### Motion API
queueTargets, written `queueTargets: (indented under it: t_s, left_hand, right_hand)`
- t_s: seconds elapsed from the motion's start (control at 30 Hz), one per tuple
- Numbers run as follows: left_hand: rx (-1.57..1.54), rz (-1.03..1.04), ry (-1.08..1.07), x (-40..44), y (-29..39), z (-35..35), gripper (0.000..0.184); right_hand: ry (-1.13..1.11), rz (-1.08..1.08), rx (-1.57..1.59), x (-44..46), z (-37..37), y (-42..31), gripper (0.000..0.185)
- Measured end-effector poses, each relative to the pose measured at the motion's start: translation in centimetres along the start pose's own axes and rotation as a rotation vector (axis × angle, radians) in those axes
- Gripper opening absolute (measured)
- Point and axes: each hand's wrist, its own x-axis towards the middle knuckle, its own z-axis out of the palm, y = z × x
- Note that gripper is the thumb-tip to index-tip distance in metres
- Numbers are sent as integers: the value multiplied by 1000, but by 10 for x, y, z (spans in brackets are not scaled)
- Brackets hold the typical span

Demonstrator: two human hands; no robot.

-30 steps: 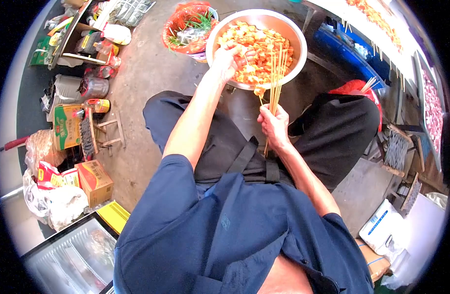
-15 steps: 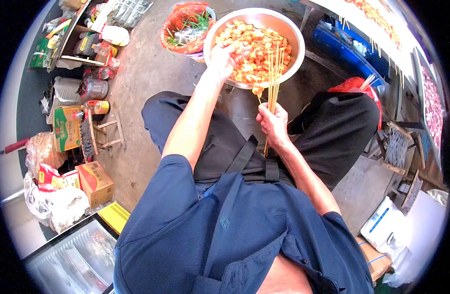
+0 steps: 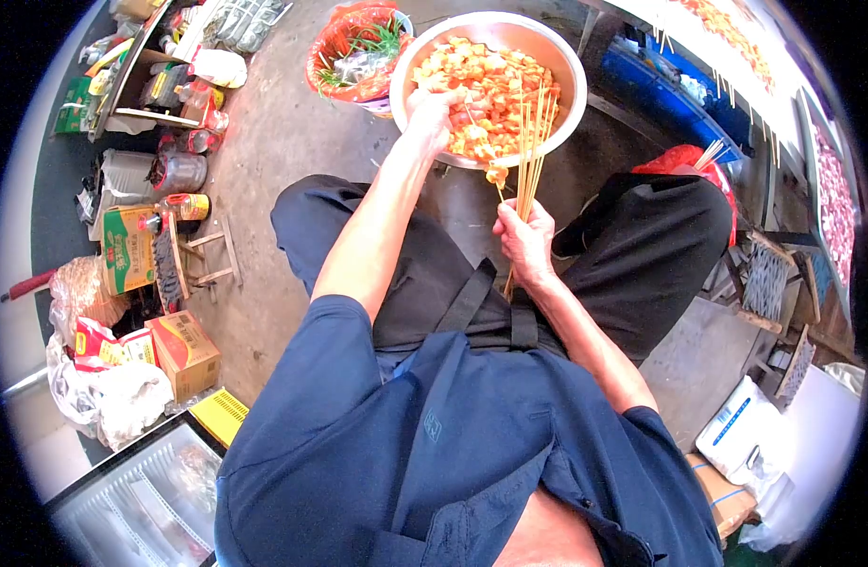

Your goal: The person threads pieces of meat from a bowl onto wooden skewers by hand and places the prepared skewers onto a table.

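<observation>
The closed right hand (image 3: pixel 527 248) grips skewers (image 3: pixel 527 180); a slack grip could drop them. The left hand (image 3: pixel 429 117), partly curled, meets the bowl (image 3: pixel 572 102); hold indiscernible.

Navy short-sleeved shirt (image 3: pixel 358 425), a small tone-on-tone emblem near its middle; open lower down, with dark buttons, as far as I can tell. Black trousers (image 3: pixel 642 236) below, looking bluer toward the left of the frame, with dark straps (image 3: pixel 468 298) at the waist.
</observation>
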Motion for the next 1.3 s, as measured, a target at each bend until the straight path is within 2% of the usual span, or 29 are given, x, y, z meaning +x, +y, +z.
queueTargets:
  t_s: [0.1,0.2,0.27,0.5,0.57,0.7,0.73,0.8,0.83,0.9,0.93,1.0,1.13,1.17,1.2,1.27,1.3]
  left_hand:
    - [80,-80,-44,-2,-2,1,32]
    - [97,-116,-57,3,-15,-3,31]
    - [75,-111,-66,3,-18,-3,17]
    - [231,-110,-67,-14,-21,2,19]
    - [167,-170,-127,-17,-18,2,17]
    - [196,-237,-135,-22,-14,3,17]
    - [200,-234,-151,-22,-13,4,14]
    - [274,-224,-52,-23,-27,0,12]
    - [272,-217,-53,-20,-30,0,12]
    - [395,-55,-27,-17,-38,-3,17]
    - [398,-59,-31,-16,-40,-4,17]
    - [255,-141,-105,-12,-42,-5,22]
    - [236,-142,-153,-15,-38,-2,23]
    - [185,-265,-99,-21,-26,5,21]
    - [187,-261,-105,-24,-26,8,21]
    - [73,-65,-174,-24,-24,13,28]
    - [86,-109,-200,-21,-24,10,34]
  right_hand:
    - [22,-39,-25,-2,0,4,6]
    - [63,-74,-37,-5,3,8,5]
    - [69,-109,-31,-7,3,9,4]
    - [37,-91,-24,-15,2,9,5]
    - [20,75,131,-14,4,-1,5]
    - [-16,182,231,-17,4,-5,6]
    - [-26,205,245,-17,5,-6,7]
    - [-34,183,275,-15,4,-7,8]
    - [4,125,245,-12,5,-12,8]
    - [40,51,185,-7,6,-22,6]
    - [61,22,133,-5,6,-24,5]
    - [65,10,48,-4,7,-14,5]
    - [46,-4,78,-4,7,-13,5]
    - [36,1,105,-2,6,-16,5]
    - [36,-6,108,0,5,-18,5]
    - [3,11,93,6,5,-21,5]
    - [12,12,58,7,5,-19,6]
